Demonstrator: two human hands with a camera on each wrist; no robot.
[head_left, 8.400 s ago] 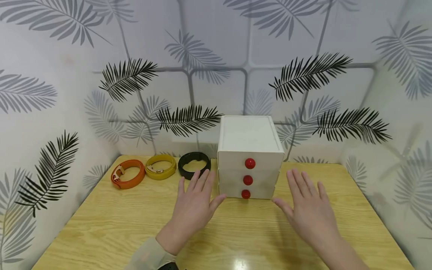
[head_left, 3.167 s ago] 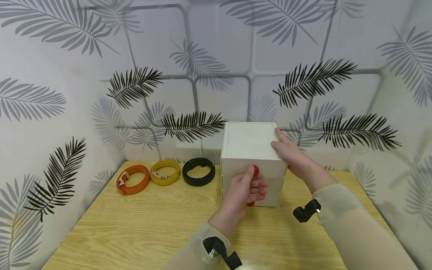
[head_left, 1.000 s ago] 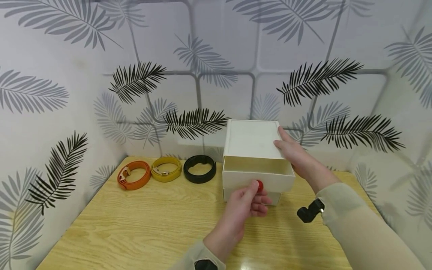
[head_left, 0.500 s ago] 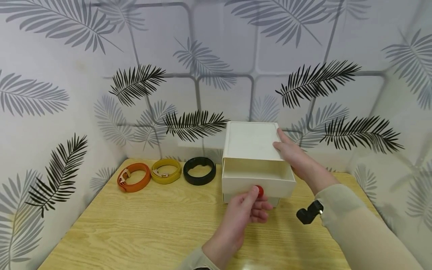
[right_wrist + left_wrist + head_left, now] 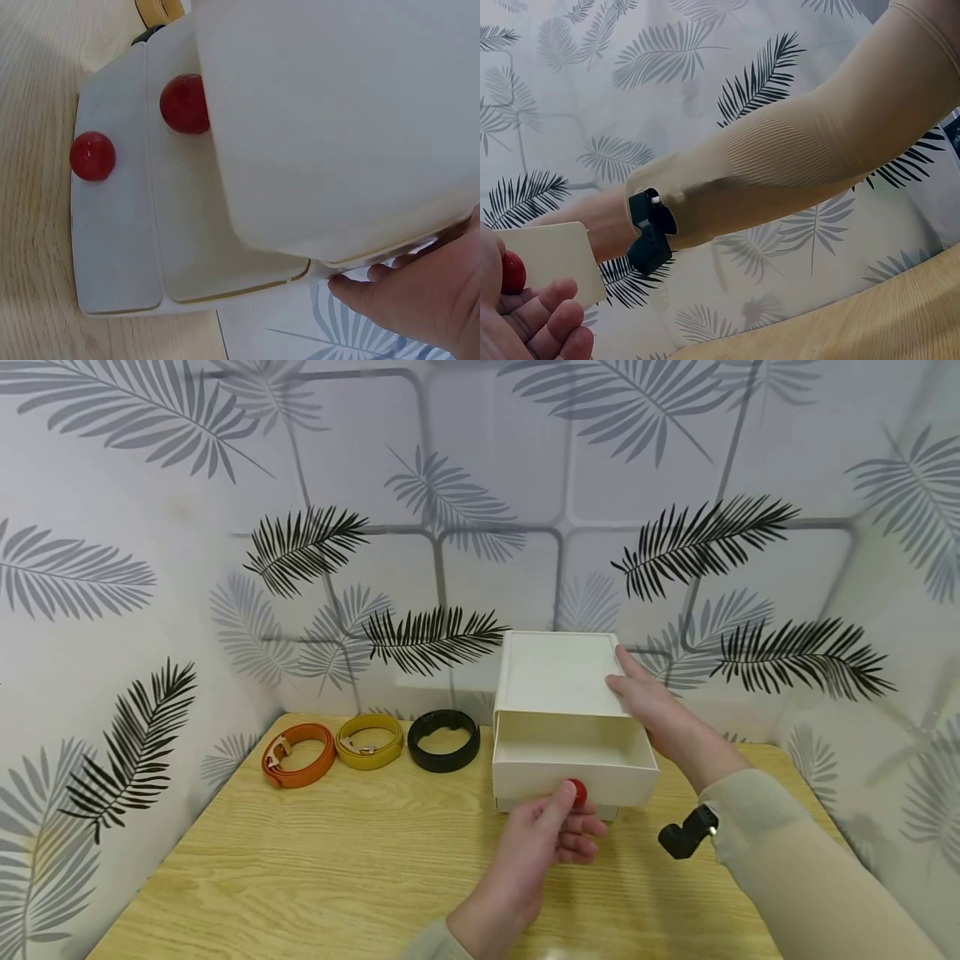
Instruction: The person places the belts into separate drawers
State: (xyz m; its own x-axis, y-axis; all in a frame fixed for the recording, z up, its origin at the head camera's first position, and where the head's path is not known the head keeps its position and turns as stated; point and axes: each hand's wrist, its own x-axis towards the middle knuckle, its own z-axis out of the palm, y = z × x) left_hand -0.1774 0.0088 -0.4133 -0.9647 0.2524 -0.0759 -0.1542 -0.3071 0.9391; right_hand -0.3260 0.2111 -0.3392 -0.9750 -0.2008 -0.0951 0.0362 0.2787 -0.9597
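Note:
A white cabinet (image 5: pixel 562 672) with three drawers stands at the back of the table. Its top drawer (image 5: pixel 622 785) is pulled well out, and the pale inside shows. My left hand (image 5: pixel 521 843) pinches that drawer's red knob (image 5: pixel 578 792) between thumb and index finger; the other fingers are spread loosely below it. My right hand (image 5: pixel 660 708) rests on the cabinet's upper right edge, thumb on top and fingers along the side. In the right wrist view, the middle red knob (image 5: pixel 184 103) and bottom red knob (image 5: pixel 92 156) sit on pushed-in drawers.
Left of the cabinet lie three coiled belts in a row: orange (image 5: pixel 298 756), yellow (image 5: pixel 369 742) and black (image 5: pixel 444 741). The wooden table (image 5: pixel 315 860) meets leaf-patterned walls at the back and sides. A black clip (image 5: pixel 687 832) sits on the right sleeve.
Earlier both hands hovered open and apart from the cabinet. Then the right hand took its edge and the left took the top knob. The top drawer has slid out towards me.

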